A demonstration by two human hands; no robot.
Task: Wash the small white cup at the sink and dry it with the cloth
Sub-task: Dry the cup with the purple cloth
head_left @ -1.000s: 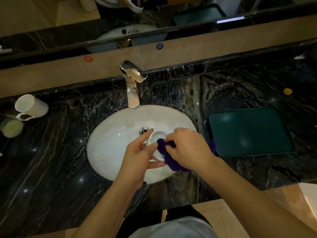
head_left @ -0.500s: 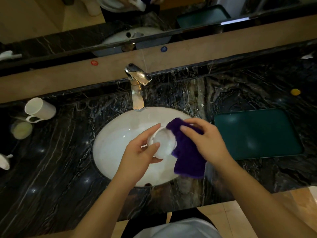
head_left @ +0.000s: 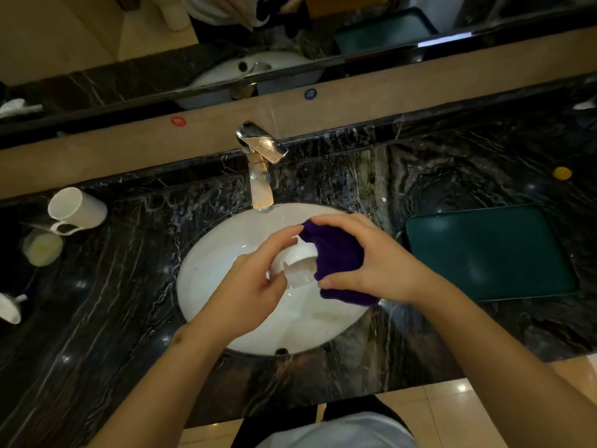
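Note:
Above the white oval sink [head_left: 226, 305], my left hand [head_left: 252, 286] grips the small white cup [head_left: 297, 265], which lies tilted on its side. My right hand [head_left: 365, 263] holds a dark purple cloth [head_left: 336, 257] pressed over the cup's right end, with the thumb below and the fingers on top. The cloth covers that end of the cup, and part of it hangs down under my right palm. The chrome tap [head_left: 261, 163] stands behind the basin; I see no water running from it.
A dark green tray [head_left: 491, 250] lies on the black marble counter [head_left: 97, 318] to the right of the sink. At the left are a white mug [head_left: 77, 210] on its side, a pale round lid [head_left: 42, 248] and a small white object [head_left: 9, 308]. A mirror runs along the back.
The cloth went from bunched under my right hand, to hanging loose beside the cup, to wrapped over the cup's right end. The cup has turned more onto its side and risen slightly.

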